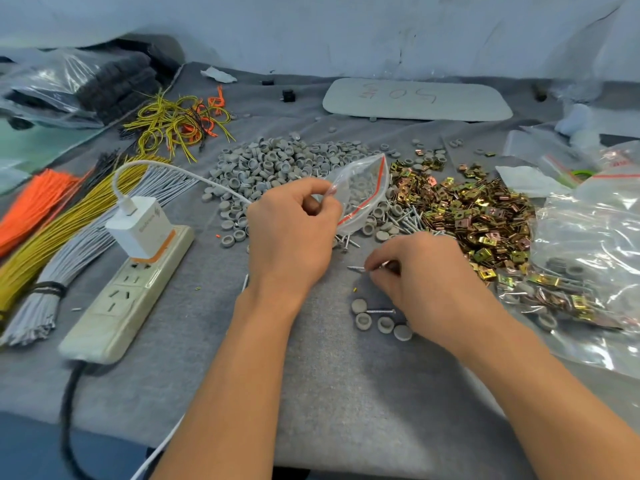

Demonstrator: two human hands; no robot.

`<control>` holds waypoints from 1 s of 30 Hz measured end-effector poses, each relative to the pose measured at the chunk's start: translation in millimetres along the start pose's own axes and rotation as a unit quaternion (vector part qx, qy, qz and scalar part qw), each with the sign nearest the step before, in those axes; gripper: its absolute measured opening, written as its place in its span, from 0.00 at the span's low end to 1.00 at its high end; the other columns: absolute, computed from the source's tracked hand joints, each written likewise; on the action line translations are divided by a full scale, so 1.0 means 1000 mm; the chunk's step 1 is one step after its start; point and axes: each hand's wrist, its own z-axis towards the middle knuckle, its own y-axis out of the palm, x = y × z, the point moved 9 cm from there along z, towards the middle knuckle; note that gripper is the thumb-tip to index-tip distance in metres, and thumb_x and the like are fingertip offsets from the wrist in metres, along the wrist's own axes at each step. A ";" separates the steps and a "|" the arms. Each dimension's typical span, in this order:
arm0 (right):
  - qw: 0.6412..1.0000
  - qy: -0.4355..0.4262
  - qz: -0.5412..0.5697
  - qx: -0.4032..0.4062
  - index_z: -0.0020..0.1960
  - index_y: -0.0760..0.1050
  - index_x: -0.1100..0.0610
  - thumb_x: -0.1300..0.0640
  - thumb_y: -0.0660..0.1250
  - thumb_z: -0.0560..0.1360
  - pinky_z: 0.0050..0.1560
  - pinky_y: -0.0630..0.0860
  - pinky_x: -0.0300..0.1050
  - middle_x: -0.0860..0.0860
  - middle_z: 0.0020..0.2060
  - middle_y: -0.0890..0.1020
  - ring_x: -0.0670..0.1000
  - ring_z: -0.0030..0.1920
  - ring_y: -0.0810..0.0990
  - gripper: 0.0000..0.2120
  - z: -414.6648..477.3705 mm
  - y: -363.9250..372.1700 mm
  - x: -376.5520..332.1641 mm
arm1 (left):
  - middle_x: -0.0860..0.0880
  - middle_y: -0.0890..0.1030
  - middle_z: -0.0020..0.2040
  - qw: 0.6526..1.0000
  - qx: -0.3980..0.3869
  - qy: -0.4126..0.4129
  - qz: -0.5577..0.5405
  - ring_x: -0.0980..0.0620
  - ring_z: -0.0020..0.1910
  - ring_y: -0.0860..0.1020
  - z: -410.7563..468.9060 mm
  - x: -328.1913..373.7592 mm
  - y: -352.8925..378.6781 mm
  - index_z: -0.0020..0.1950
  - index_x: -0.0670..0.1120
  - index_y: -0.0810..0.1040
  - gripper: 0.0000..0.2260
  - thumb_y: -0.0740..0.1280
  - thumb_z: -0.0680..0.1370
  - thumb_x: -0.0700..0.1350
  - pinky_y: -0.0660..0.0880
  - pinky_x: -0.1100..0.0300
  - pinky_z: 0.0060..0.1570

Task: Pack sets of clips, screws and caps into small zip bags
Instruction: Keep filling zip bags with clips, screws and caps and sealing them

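A person's two bare forearms reach over a table covered in grey felt cloth [329, 393].

The left hand [291, 233] is raised a little above the cloth. Its thumb and fingers are curled together, pinching the edge of a small clear zip bag with a red seal stripe [360, 192]. The bag hangs tilted over the far piles, and whether its mouth is open cannot be told.

The right hand [426, 285] rests low on the cloth with its fingers bunched. Its thumb and fingertips are clamped on a thin silver screw [358, 268], whose point sticks out to the left.

Just in front of this hand lie four loose grey round caps [377, 318], and a single screw [381, 311] lies beside them.

Beyond the hands, from left to right:
- a wide heap of grey plastic caps [277, 168]
- a scatter of silver screws [405, 216]
- a heap of brass-coloured metal clips [478, 213]

At the right is a large clear plastic bag [588, 271] holding clips and caps.

At the left, a white power strip [128, 292] carries a white charger [138, 226]. Past it lie bundles of orange wires [31, 202], yellow wires [52, 233] and grey wires [69, 254].
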 end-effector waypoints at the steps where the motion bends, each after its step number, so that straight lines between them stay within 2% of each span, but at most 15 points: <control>1: 0.996 0.024 0.080 0.023 0.49 0.87 0.49 0.58 0.71 0.79 0.36 0.80 0.37 0.47 0.36 0.87 0.46 0.35 0.84 0.07 0.000 -0.007 0.008 | 0.58 0.81 0.30 1.000 0.002 0.002 0.003 0.56 0.28 0.78 0.000 0.000 -0.001 0.44 0.57 0.87 0.06 0.70 0.73 0.48 0.73 0.66 0.32; 3: 0.937 0.086 0.334 0.047 0.46 0.88 0.52 0.62 0.75 0.76 0.33 0.80 0.39 0.49 0.35 0.87 0.50 0.32 0.84 0.06 0.001 -0.013 0.025 | 0.59 0.81 0.31 1.000 0.003 0.003 0.006 0.58 0.28 0.78 0.001 0.000 -0.002 0.45 0.57 0.87 0.06 0.70 0.73 0.48 0.72 0.70 0.31; 6: 0.648 0.209 0.732 -0.026 0.42 0.88 0.64 0.66 0.72 0.69 0.33 0.79 0.35 0.57 0.41 0.86 0.48 0.33 0.82 0.05 -0.001 0.010 0.033 | 0.58 0.81 0.31 1.000 -0.002 0.008 0.007 0.61 0.25 0.74 0.001 0.001 -0.002 0.42 0.59 0.85 0.07 0.72 0.73 0.46 0.70 0.72 0.30; 7: 0.575 0.236 0.782 -0.050 0.41 0.87 0.67 0.67 0.70 0.69 0.32 0.79 0.35 0.59 0.41 0.85 0.49 0.33 0.81 0.07 -0.004 0.016 0.030 | 0.59 0.81 0.31 1.000 -0.004 0.013 0.011 0.61 0.25 0.73 0.001 0.002 -0.001 0.40 0.61 0.84 0.08 0.72 0.74 0.46 0.70 0.72 0.30; 8: 0.543 0.256 0.797 -0.063 0.41 0.86 0.68 0.67 0.68 0.69 0.32 0.78 0.36 0.61 0.41 0.84 0.50 0.33 0.81 0.08 -0.007 0.021 0.028 | 0.59 0.81 0.31 1.000 -0.006 0.017 0.013 0.62 0.25 0.73 0.000 0.003 -0.001 0.40 0.62 0.83 0.09 0.72 0.74 0.46 0.70 0.73 0.30; 10: 0.585 0.262 0.764 -0.067 0.41 0.85 0.66 0.66 0.67 0.68 0.28 0.74 0.37 0.58 0.37 0.81 0.50 0.33 0.77 0.08 -0.009 0.023 0.029 | 0.59 0.81 0.31 1.000 -0.006 0.019 0.014 0.61 0.25 0.73 0.000 0.003 -0.001 0.41 0.60 0.84 0.08 0.72 0.74 0.46 0.70 0.72 0.30; 12: 0.766 0.213 0.604 -0.053 0.37 0.85 0.58 0.62 0.71 0.71 0.25 0.65 0.37 0.52 0.31 0.78 0.47 0.30 0.71 0.05 -0.006 0.014 0.028 | 0.59 0.81 0.31 1.000 -0.006 0.015 0.011 0.61 0.26 0.74 0.000 0.003 0.001 0.43 0.58 0.86 0.06 0.71 0.73 0.47 0.71 0.70 0.31; 14: 0.948 0.123 0.290 -0.040 0.38 0.85 0.50 0.52 0.75 0.73 0.26 0.67 0.36 0.44 0.25 0.77 0.43 0.26 0.72 0.05 -0.006 0.001 0.015 | 0.59 0.81 0.31 1.000 -0.010 0.008 0.007 0.59 0.28 0.77 -0.001 0.002 0.003 0.44 0.57 0.86 0.06 0.70 0.73 0.48 0.76 0.63 0.35; 16: 0.998 0.060 0.027 -0.022 0.41 0.84 0.44 0.43 0.74 0.71 0.31 0.70 0.40 0.44 0.26 0.79 0.45 0.30 0.79 0.06 -0.011 0.000 -0.003 | 0.58 0.82 0.32 1.000 -0.015 0.005 0.004 0.57 0.30 0.79 -0.001 0.002 0.004 0.45 0.57 0.86 0.07 0.69 0.73 0.48 0.77 0.61 0.37; 18: 0.992 0.036 -0.118 -0.001 0.44 0.82 0.45 0.37 0.72 0.71 0.38 0.71 0.45 0.45 0.33 0.81 0.53 0.41 0.83 0.12 -0.016 0.005 -0.016 | 0.58 0.82 0.31 1.000 -0.016 0.004 0.001 0.57 0.30 0.79 -0.001 0.001 0.005 0.45 0.56 0.87 0.07 0.69 0.73 0.48 0.78 0.60 0.37; 22: 0.991 0.018 -0.134 0.002 0.51 0.78 0.48 0.38 0.69 0.74 0.41 0.70 0.47 0.50 0.44 0.83 0.58 0.49 0.82 0.15 -0.015 0.014 -0.024 | 0.57 0.81 0.31 1.000 -0.013 0.003 0.001 0.58 0.27 0.75 -0.002 0.002 0.004 0.45 0.55 0.87 0.07 0.69 0.73 0.48 0.76 0.60 0.36; 24: 0.997 0.031 -0.062 -0.015 0.45 0.79 0.49 0.43 0.71 0.73 0.42 0.73 0.45 0.48 0.39 0.84 0.55 0.44 0.83 0.10 -0.015 0.013 -0.022 | 0.58 0.81 0.32 1.000 -0.010 0.009 0.012 0.59 0.27 0.74 -0.003 0.005 0.003 0.46 0.54 0.87 0.07 0.70 0.73 0.47 0.75 0.61 0.35; 26: 0.986 0.088 0.140 -0.025 0.39 0.79 0.54 0.50 0.73 0.73 0.34 0.71 0.42 0.46 0.29 0.80 0.50 0.31 0.77 0.09 -0.011 0.008 -0.011 | 0.57 0.81 0.32 1.000 -0.008 0.008 0.018 0.58 0.28 0.74 -0.002 0.005 0.002 0.45 0.54 0.87 0.06 0.71 0.73 0.46 0.75 0.61 0.36; 28: 0.884 0.169 0.436 -0.030 0.37 0.77 0.57 0.58 0.71 0.74 0.27 0.63 0.41 0.50 0.26 0.75 0.49 0.25 0.68 0.08 -0.007 0.003 0.006 | 0.56 0.81 0.32 1.000 -0.006 0.004 0.015 0.56 0.29 0.75 -0.003 0.005 0.002 0.46 0.54 0.87 0.06 0.71 0.73 0.46 0.74 0.60 0.37; 30: 0.763 0.201 0.611 -0.055 0.39 0.73 0.58 0.62 0.66 0.75 0.25 0.58 0.42 0.54 0.28 0.75 0.49 0.24 0.65 0.06 -0.003 -0.003 0.009 | 0.57 0.80 0.32 1.000 -0.004 0.012 0.009 0.57 0.28 0.74 -0.005 0.008 0.002 0.46 0.54 0.88 0.07 0.70 0.73 0.47 0.74 0.60 0.38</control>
